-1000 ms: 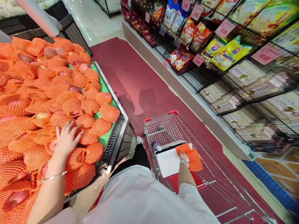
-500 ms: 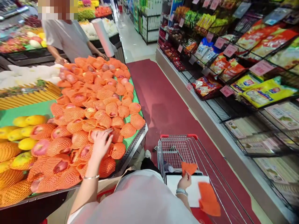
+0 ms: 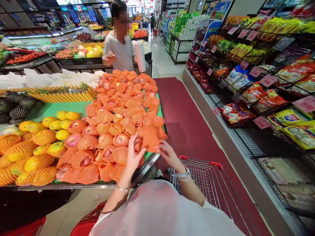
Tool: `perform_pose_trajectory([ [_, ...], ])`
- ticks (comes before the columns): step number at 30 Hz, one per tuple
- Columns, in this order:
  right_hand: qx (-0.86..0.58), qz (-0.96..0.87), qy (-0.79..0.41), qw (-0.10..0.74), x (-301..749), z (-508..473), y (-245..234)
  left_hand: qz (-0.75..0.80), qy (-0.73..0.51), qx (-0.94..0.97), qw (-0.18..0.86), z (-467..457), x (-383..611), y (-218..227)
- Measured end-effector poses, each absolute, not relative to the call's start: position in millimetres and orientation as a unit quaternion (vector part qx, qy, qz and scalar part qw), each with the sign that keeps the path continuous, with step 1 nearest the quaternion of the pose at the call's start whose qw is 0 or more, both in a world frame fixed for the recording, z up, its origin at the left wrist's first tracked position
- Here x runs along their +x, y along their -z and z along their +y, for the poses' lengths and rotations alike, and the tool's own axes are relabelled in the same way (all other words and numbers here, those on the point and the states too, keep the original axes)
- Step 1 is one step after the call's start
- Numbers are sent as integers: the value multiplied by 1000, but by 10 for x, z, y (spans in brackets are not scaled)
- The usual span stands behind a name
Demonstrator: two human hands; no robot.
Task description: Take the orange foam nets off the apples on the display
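Note:
My right hand (image 3: 169, 155) pinches a loose orange foam net sleeve (image 3: 150, 139) near the front right corner of the fruit stand. The sleeve looks flat, with no fruit visible in it. My left hand (image 3: 134, 157) is just left of the sleeve, thumb and fingers apart, over the near edge of the heap. Around it lie many red apple-like fruits (image 3: 121, 140) in orange foam nets. Whether the left fingertips touch a fruit or the sleeve I cannot tell.
Yellow mangoes (image 3: 55, 124) lie left of the heap. A wire shopping cart (image 3: 200, 173) stands at my right. Shelves of packets (image 3: 236, 113) line the right side. Behind the stand is another person (image 3: 120, 54) beside a roll of plastic bags (image 3: 140, 57). Red baskets (image 3: 87, 221) are below left.
My right hand has come from over the cart to the stand with the orange sleeve. My left hand has turned and spread its fingers beside it. The view has tilted up.

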State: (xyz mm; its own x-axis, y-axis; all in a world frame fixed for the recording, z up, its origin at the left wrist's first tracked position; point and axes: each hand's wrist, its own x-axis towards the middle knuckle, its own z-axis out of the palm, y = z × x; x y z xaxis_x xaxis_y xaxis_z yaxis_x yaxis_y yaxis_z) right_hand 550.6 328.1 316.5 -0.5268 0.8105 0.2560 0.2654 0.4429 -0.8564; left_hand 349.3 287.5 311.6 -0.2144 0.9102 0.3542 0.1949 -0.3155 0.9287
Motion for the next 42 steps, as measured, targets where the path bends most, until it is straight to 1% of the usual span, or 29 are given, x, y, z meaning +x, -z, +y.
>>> perform_pose_trajectory([
  [3,-294,-822,-420,245,5433,3218,-3182,537,-587,537,279,2842,3358,-3145],
  [5,-276,-828,-430,230,5428,3208,-3146,573,-561,533,271,2835,3300,-3167],
  [6,-274,-823,-435,242,5421,3208,-3121,589,-553,527,264,2837,3282,-3174],
  [7,-278,-808,-444,270,5406,3208,-3092,602,-550,518,256,2843,3268,-3176],
  [9,-310,-736,-475,370,5350,3200,-3027,615,-562,496,245,2861,3253,-3161],
  [11,-364,-615,-509,480,5263,3177,-2956,611,-583,475,248,2888,3246,-3118],
  [12,-390,-549,-524,522,5215,3161,-2921,607,-593,466,252,2902,3245,-3089],
  [14,-428,-448,-556,553,5130,3121,-2863,605,-607,448,254,2928,3245,-3021],
  [16,-448,-413,-572,549,5080,3087,-2830,612,-616,432,246,2943,3246,-2959],
  [17,-451,-426,-562,547,5073,3077,-2826,614,-617,428,242,2943,3246,-2937],
  [20,-445,-536,-461,550,5105,3100,-2862,604,-605,448,261,2914,3247,-2921],
  [22,-424,-608,-439,508,5133,3154,-2899,591,-583,479,285,2878,3251,-2943],
  [25,-391,-632,-534,403,5121,3237,-2907,583,-555,513,299,2822,3265,-2979],
  [26,-386,-622,-563,384,5101,3252,-2891,585,-548,518,297,2805,3270,-2982],
  [27,-389,-607,-578,382,5076,3260,-2867,589,-542,522,294,2790,3275,-2980],
  [31,-440,-548,-569,427,4984,3247,-2764,594,-520,540,293,2742,3286,-2915],
  [33,-441,-518,-601,419,4960,3236,-2735,586,-516,552,293,2729,3296,-2874],
  [36,-438,-475,-650,400,4938,3212,-2704,585,-519,566,261,2717,3328,-2837],
  [39,-448,-403,-675,426,4924,3158,-2660,617,-514,556,214,2698,3376,-2827],
  [42,-421,-337,-721,434,4920,3084,-2623,650,-508,530,197,2667,3413,-2817],
])
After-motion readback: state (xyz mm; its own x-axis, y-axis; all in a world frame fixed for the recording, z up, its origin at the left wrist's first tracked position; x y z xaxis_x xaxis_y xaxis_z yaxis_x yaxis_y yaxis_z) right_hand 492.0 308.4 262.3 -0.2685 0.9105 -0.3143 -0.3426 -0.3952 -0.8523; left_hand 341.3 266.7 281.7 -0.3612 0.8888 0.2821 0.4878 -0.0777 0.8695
